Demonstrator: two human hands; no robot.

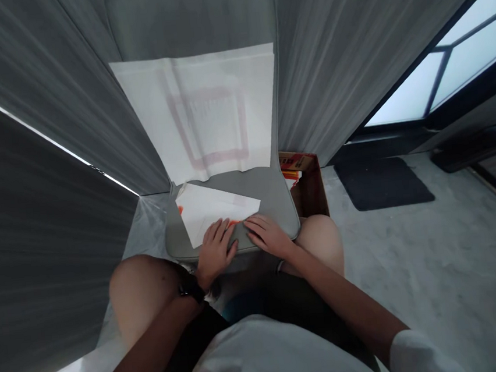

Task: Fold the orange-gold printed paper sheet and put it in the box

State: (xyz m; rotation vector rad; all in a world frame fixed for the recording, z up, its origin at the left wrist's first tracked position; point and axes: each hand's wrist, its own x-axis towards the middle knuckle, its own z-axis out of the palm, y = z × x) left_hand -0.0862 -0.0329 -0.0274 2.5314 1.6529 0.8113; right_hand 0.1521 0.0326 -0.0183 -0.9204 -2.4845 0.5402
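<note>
I find the folded sheet of white paper [217,209] directly under and ahead of my hands, lying at an angle on the grey chair seat cushion [266,190]. My left hand [214,253] rests flat on the sheet's near edge, fingers slightly spread. My right hand [269,235] lies just beside it, with its fingers on the sheet's right corner. The two hands are close but not touching. Neither is clamped; both press down with open palms. Orange marks [233,223] show at the sheet's edge, between my hands.

Status: the near sheet is folded over, with its edges not fully aligned. Beyond my fingertips, a second white sheet [220,77] hangs flat against the chair backrest [190,16], open and unfolded. A pink-red square outline [206,93] shows faintly on it. Neither hand is on this sheet, so no fold is in progress there.

Past my right hand, a cardboard box [309,186] stands behind the seat, holding orange-marked items. Further right, a dark floor mat [382,183] lies on the grey floor [435,261]. A black wristwatch [191,288] sits on my left wrist.
</note>
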